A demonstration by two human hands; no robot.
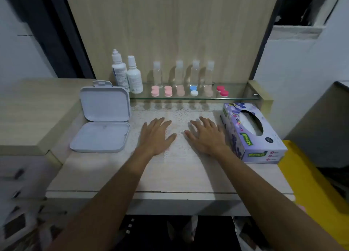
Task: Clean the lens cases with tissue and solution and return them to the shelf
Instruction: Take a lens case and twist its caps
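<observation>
Several lens cases sit in a row on a glass shelf [236, 97]: two pink ones [155, 91] [168, 91], two beige ones [180, 90] [208, 90], a blue-and-white one [194, 91] and a red one [222, 91]. Two white solution bottles [120, 71] [134, 76] stand at the shelf's left end. A purple tissue box [251, 135] lies on the table at the right. My left hand [156, 136] and my right hand [206, 136] rest flat on the lace mat [181, 116], fingers spread, holding nothing.
Behind the lens cases stand several clear small bottles [179, 73]. An open white plastic box [103, 122] lies on the table at the left. The wooden table [113, 175] has a raised counter to its left and a yellow surface [309, 184] to its right.
</observation>
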